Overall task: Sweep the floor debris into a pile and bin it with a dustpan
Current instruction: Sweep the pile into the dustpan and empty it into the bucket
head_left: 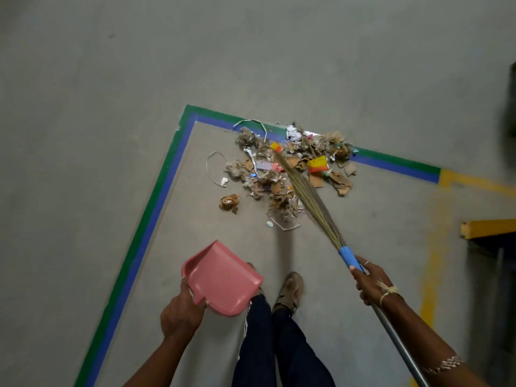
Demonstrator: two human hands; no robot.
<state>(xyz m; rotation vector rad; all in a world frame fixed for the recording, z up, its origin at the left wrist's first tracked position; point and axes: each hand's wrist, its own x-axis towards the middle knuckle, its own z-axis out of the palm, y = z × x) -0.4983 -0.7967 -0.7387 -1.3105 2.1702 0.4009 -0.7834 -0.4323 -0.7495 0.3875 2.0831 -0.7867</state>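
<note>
Both full: left grip [181,311] holds dustpan [220,277], right grip's [368,283] broom [307,191] touches debris [287,169].

Person seen from above. Right hand [368,283], at 4 o'clock: thin ring [367,263] on one finger; pale straw-coloured thread [388,291] knotted at the wrist; whitish patterned band [444,367] across the forearm. Dark blue trousers [279,347] at 6 o'clock; tan strapped sandal [291,289] just above them.

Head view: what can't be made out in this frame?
Head view, all:
- Dark shape, right edge: blurred and cut off; whether it is the bin, cannot tell.
- Broom handle: its end cut off by the bottom edge.
- Debris pile: most scraps too small to name.
</note>
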